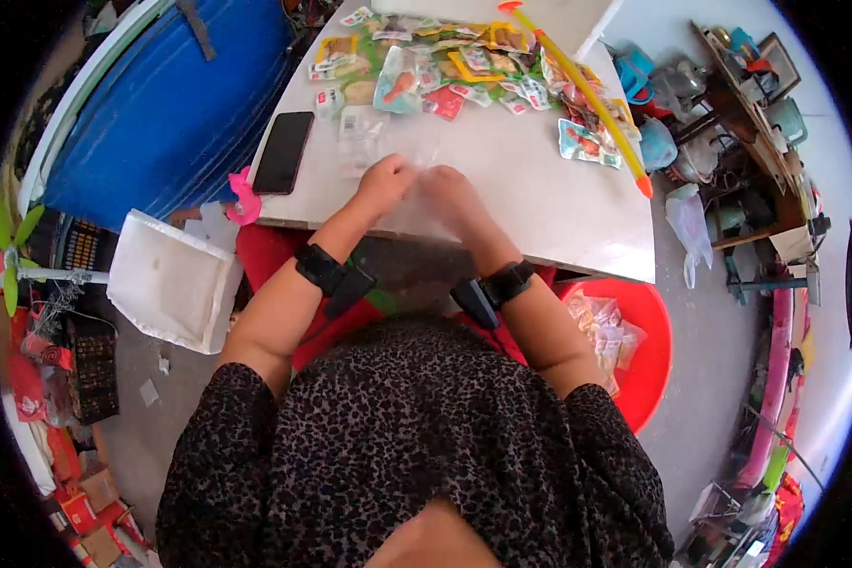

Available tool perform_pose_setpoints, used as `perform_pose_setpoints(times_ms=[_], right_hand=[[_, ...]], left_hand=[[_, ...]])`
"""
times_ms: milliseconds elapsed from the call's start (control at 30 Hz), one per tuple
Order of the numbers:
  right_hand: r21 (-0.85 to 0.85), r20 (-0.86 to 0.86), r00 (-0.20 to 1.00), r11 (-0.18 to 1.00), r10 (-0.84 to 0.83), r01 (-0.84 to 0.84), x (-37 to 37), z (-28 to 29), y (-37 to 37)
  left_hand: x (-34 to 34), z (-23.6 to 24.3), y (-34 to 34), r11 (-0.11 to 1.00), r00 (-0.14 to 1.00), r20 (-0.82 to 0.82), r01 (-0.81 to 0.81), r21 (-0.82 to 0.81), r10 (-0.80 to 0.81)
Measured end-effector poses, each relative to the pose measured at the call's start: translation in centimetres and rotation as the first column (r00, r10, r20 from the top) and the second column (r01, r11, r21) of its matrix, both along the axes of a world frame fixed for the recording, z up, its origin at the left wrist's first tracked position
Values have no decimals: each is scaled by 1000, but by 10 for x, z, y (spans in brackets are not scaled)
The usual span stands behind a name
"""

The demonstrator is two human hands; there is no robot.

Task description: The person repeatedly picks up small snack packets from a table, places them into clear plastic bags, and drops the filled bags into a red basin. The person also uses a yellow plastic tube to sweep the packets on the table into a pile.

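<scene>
Left hand [386,182], right hand [451,197]: one each, blurred; grip cannot be told.
Packets [399,83]: over a dozen.
Phone [284,153]: one.
Tub [660,350]: one, red.
Table [540,208]: white.
Floor [705,379]: grey.

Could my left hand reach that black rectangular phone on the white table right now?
Probably yes: the black rectangular phone lies left of your left hand, with open white tabletop between them; the flat clear plastic packet sits mostly farther back.
</scene>
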State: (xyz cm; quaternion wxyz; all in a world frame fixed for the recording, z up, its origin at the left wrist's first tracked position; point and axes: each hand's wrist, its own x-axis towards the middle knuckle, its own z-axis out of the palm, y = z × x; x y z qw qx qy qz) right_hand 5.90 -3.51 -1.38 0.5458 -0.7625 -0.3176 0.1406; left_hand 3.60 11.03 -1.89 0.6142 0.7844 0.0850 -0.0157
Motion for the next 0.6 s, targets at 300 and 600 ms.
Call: perform_pose_setpoints(times_ms=[300, 600], right_hand=[[-48, 368, 925, 992, -93, 119, 7, -4, -16], [256, -381, 920, 945, -96, 205, 9, -18, -23]], left_hand=[[-11, -5, -25, 957, 964, 248, 25, 289, -100], [-9, -4, -33, 919, 961, 220, 72, 388, -168]])
